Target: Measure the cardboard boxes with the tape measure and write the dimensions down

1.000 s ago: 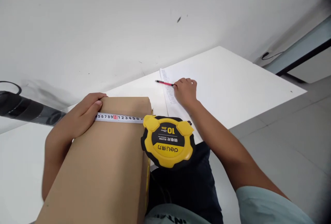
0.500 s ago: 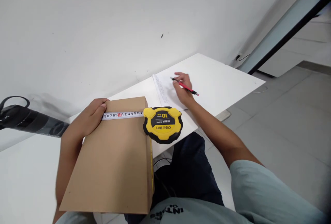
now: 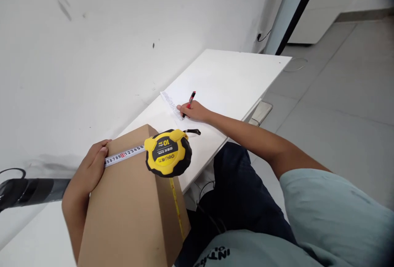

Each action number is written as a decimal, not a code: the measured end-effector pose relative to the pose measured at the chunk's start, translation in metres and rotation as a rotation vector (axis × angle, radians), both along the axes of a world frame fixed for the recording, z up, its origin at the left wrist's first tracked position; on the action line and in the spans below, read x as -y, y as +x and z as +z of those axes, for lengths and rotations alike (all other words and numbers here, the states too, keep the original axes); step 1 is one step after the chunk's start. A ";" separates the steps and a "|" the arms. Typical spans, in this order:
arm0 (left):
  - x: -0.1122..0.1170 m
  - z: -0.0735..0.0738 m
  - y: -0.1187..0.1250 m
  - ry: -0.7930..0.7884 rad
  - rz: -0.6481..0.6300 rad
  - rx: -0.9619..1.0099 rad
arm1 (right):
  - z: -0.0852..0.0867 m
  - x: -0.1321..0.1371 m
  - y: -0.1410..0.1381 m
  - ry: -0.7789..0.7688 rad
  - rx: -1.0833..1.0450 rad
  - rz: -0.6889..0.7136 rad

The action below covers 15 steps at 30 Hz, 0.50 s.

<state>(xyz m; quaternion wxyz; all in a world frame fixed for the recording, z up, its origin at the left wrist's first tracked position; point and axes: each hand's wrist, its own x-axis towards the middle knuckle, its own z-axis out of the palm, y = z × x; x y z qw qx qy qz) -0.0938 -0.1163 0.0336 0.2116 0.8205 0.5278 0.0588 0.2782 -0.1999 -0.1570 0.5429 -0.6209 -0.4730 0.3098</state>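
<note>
A tall brown cardboard box [image 3: 129,205] stands in front of me at the white table's [image 3: 227,74] near edge. My left hand [image 3: 89,170] grips its far left edge, thumb pressing the end of a white measuring tape [image 3: 124,155] across the top. The yellow and black tape measure case [image 3: 168,153] hangs at the box's right edge. My right hand [image 3: 193,111] rests farther out on a sheet of paper [image 3: 174,104] with writing, fingers closed on a red pen [image 3: 189,102] whose tip touches the sheet.
A white wall runs along the table's far side. A black cylindrical object [image 3: 29,189] lies at the left by the wall. Grey tiled floor [image 3: 338,94] spreads to the right, and a cable [image 3: 264,35] leaves the wall corner. My dark trousers show below the table edge.
My view has swung, so the table shifted right. My right hand turned the pen from lying flat to upright, tip on the paper. The left hand still holds the tape on the box.
</note>
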 end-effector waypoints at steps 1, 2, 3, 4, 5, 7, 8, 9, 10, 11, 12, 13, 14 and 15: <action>0.000 0.000 0.000 -0.010 0.018 0.001 | 0.000 0.000 0.000 -0.011 0.006 0.012; 0.000 0.000 0.001 -0.014 0.038 0.004 | 0.001 0.000 0.000 -0.019 0.013 0.023; 0.001 -0.001 0.001 -0.007 0.054 0.009 | 0.001 0.000 0.000 -0.026 0.019 0.032; 0.001 -0.002 0.001 0.004 0.065 0.016 | 0.000 0.000 0.000 -0.030 0.025 0.039; 0.001 -0.003 0.000 0.015 0.069 0.023 | 0.000 -0.001 -0.001 -0.033 0.030 0.044; 0.002 -0.004 0.000 0.029 0.064 0.032 | 0.000 -0.001 -0.001 -0.038 0.037 0.053; 0.001 -0.005 -0.001 0.030 0.057 0.032 | 0.000 -0.001 -0.002 -0.041 0.038 0.058; 0.001 -0.005 -0.001 0.030 0.054 0.032 | 0.000 -0.001 -0.002 -0.043 0.040 0.063; 0.001 -0.006 -0.001 0.027 0.057 0.031 | 0.000 -0.001 -0.002 -0.044 0.042 0.067; 0.001 -0.005 -0.001 0.027 0.061 0.030 | 0.000 -0.001 -0.002 -0.045 0.043 0.070; 0.001 -0.005 0.000 0.029 0.065 0.028 | 0.001 -0.001 -0.002 -0.046 0.045 0.071; 0.002 -0.004 0.001 0.033 0.067 0.025 | 0.001 -0.001 -0.002 -0.048 0.046 0.069; 0.003 -0.003 0.002 0.039 0.065 0.021 | 0.002 0.000 -0.002 -0.051 0.047 0.066; 0.005 -0.002 0.003 0.042 0.063 0.018 | 0.002 0.000 -0.003 -0.054 0.047 0.064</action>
